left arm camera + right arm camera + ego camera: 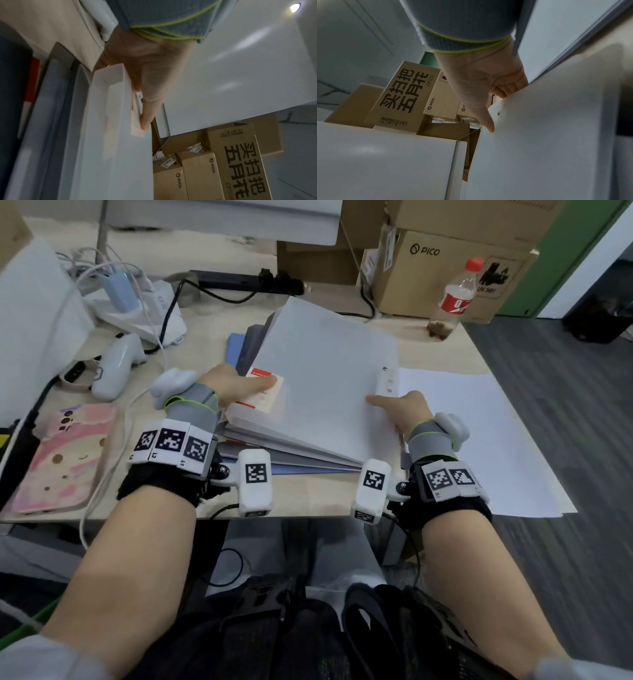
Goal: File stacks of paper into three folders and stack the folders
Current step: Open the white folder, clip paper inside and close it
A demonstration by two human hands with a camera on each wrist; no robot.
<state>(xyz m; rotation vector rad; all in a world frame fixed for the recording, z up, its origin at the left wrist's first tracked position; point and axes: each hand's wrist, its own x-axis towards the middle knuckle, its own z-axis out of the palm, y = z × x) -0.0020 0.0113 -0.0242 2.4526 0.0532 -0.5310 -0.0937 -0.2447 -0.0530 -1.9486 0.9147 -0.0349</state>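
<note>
The pale wooden desk carries stacked folders at centre, loose paper at three o'clock, a cola bottle at one, a phone at nine.

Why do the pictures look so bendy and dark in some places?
Head view: the wide lens bends the desk, and the floor is smeared. Left wrist view: a ceiling lamp glares, and the folder by the left hand is blurred. Right wrist view: dim, the right hand soft, the boxes sharper.
</note>
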